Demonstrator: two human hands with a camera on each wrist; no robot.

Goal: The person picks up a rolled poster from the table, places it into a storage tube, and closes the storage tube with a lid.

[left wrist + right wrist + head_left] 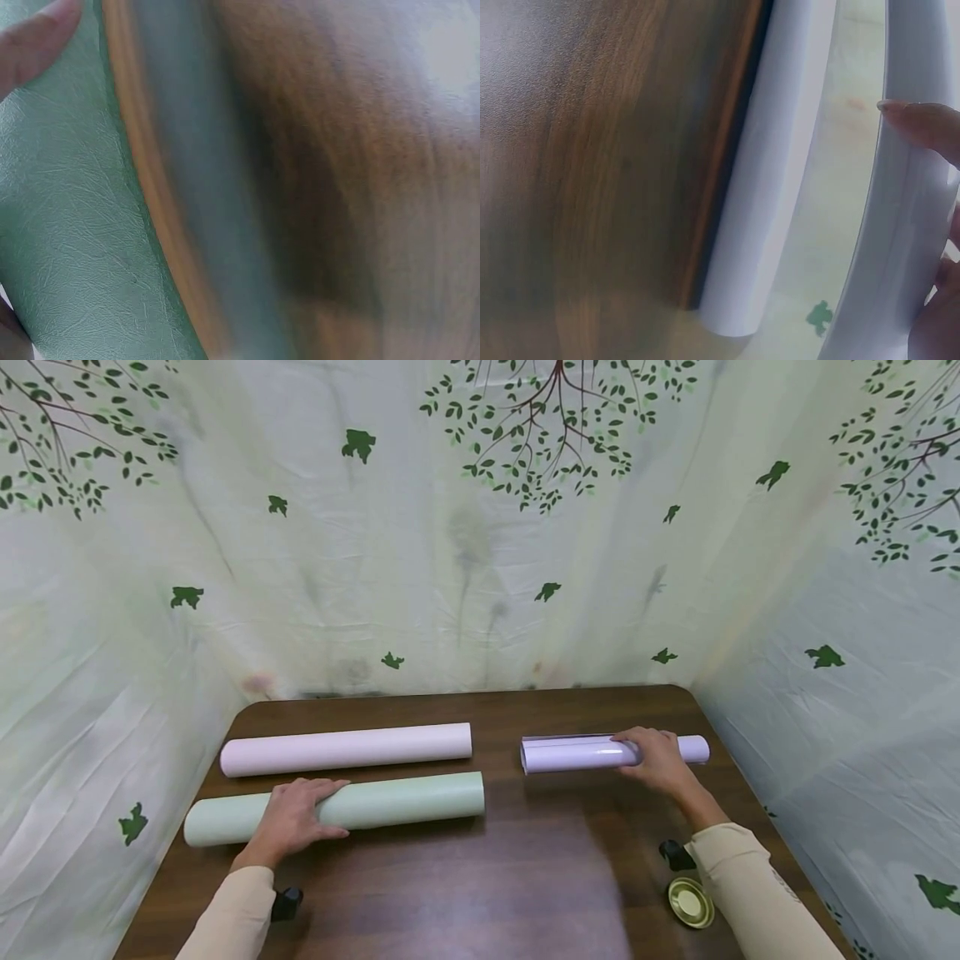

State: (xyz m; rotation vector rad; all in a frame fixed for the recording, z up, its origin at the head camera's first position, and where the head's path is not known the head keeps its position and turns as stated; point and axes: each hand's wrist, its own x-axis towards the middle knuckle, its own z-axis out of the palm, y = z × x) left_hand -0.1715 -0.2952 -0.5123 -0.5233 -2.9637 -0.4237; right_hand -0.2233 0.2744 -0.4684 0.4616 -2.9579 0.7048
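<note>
My left hand (pixel 296 810) grips a pale green roll (pixel 405 802) with textured skin, fingers over its top and thumb along the near side. The left wrist view shows the thumb (pixel 37 45) against that green surface. Behind it lies a pale pink roll (pixel 345 750), untouched. At the right, my right hand (pixel 660 764) holds a glossy white roll (pixel 570 756) around its middle. A loose sheet edge shows along its top. The thumb (pixel 922 127) presses its side in the right wrist view, where another white tube-like length (pixel 769 180) lies alongside, with curtain showing between.
The brown wooden table (pixel 495 893) has a round gold-coloured tin or lid (pixel 690 902) at front right, beside the right sleeve (pixel 750 885). Dark wrist-worn devices sit under both wrists. A pale curtain (pixel 465 568) with green leaf prints surrounds the back and sides.
</note>
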